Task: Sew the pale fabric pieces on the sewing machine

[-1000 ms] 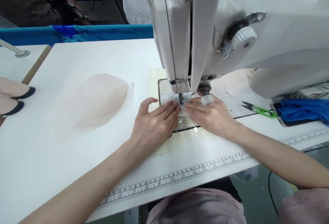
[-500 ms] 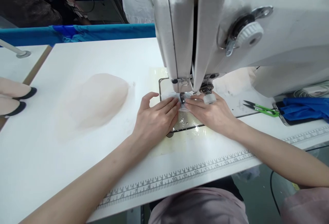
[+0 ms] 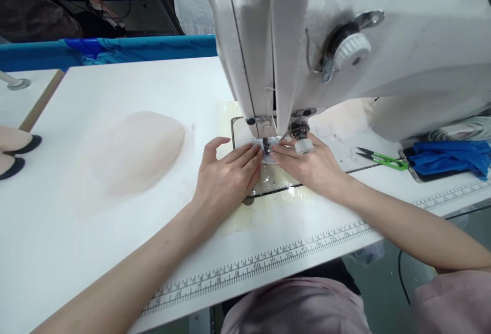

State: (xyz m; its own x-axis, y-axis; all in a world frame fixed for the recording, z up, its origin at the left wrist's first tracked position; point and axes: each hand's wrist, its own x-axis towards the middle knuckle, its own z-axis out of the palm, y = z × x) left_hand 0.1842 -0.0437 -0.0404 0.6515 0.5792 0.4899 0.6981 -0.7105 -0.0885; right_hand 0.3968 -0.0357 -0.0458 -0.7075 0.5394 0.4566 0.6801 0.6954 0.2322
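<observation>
A small, thin, whitish piece of cloth (image 3: 269,159) lies under the presser foot (image 3: 266,146) of the white sewing machine (image 3: 249,58). My left hand (image 3: 230,173) rests flat at its left side, fingers stretched out and close together, thumb held apart. On the other side of the foot, my right hand (image 3: 310,165) lies with its fingers extended and fingertips on the cloth. The machine's white knob partly covers the right hand. Much of the cloth is hidden by my fingers and the machine head. Both hands are on the metal needle plate (image 3: 274,180).
A sheer beige cloth piece (image 3: 146,150) lies on the white table (image 3: 49,252) at left. Green-handled thread snips (image 3: 387,161) and a blue cloth (image 3: 448,157) lie at right. A ruler strip (image 3: 245,270) runs along the front edge. Other people are behind the table.
The whole scene has shifted slightly left in the view as the camera turned. Both hands keep nearly the same place beside the presser foot.
</observation>
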